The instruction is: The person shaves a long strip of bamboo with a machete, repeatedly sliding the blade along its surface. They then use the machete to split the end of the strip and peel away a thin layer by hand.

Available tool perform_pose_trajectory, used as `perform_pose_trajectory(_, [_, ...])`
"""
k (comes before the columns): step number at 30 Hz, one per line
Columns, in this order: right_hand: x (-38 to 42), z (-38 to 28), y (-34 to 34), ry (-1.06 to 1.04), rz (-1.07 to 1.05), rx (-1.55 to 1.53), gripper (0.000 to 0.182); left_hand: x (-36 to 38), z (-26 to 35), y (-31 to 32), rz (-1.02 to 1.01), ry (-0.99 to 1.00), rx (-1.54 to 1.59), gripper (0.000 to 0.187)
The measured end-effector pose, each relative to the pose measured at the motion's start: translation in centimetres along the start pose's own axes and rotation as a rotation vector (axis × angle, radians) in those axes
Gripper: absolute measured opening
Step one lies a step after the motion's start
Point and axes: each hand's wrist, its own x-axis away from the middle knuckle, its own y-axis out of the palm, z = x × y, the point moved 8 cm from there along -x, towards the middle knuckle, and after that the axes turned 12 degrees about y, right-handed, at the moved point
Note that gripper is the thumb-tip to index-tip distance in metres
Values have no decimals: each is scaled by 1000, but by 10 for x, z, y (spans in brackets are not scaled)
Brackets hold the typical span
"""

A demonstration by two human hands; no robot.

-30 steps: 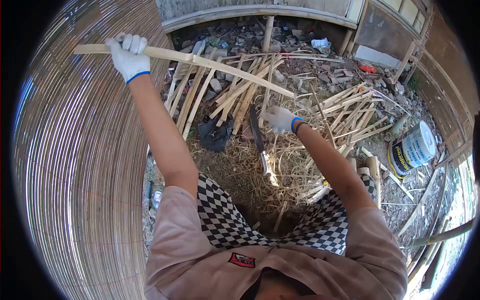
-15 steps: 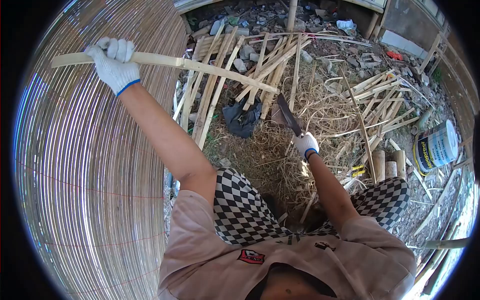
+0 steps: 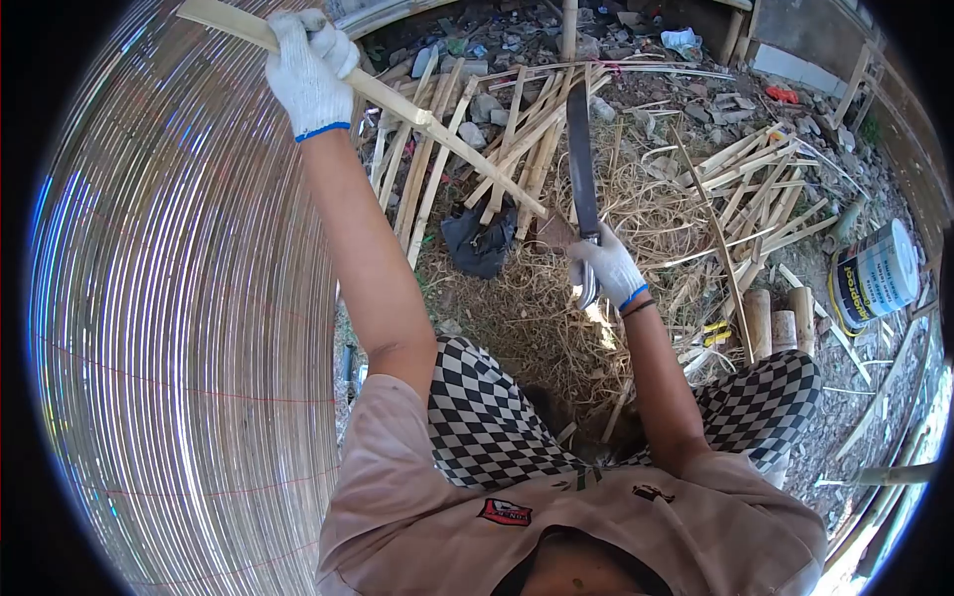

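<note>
My left hand [image 3: 311, 74], in a white knit glove with a blue cuff, is closed around a long pale bamboo strip [image 3: 457, 146] near its upper end. The strip slants down to the right, its lower end by a brown block [image 3: 556, 232] on the ground. My right hand [image 3: 608, 266], gloved the same way, grips the handle of a machete [image 3: 581, 159]. The dark blade points up and away from me, just right of the strip's lower end and apart from it. Part of the handle shows below my fingers.
Split bamboo pieces [image 3: 422, 189] lie ahead, with another pile [image 3: 760, 189] to the right. Curly shavings [image 3: 656, 223] cover the ground. A black plastic bag [image 3: 479, 241] lies near the strip. At right stands a paint bucket [image 3: 874, 278]; a slatted bamboo screen [image 3: 189, 328] fills the left.
My left hand has moved right and upward in view, tilting the strip more steeply. My right hand has raised the machete; its blade now points upward instead of lying by the strip's end.
</note>
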Motion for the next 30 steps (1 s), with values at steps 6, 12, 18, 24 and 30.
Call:
perform_pose_trajectory(6, [13,-19,32,-96,-57,321,16,11,-40,26,-38,-115,37,43])
perform_pose_trajectory(12, [30,-93,80,-475,125,648,37,20,-39,68,-207,-29,88,49])
perform_pose_trajectory(18, [22,-109,108,-615,322,804,33,31,-34,89,-200,69,-21,49])
perform_pose_trajectory(24, [21,-117,101,-519,202,783,34,38,-25,103,-259,102,-1,48])
perform_pose_trajectory(30, [-2,-107,117,-522,223,766,41,25,-29,80,-138,66,-99,44])
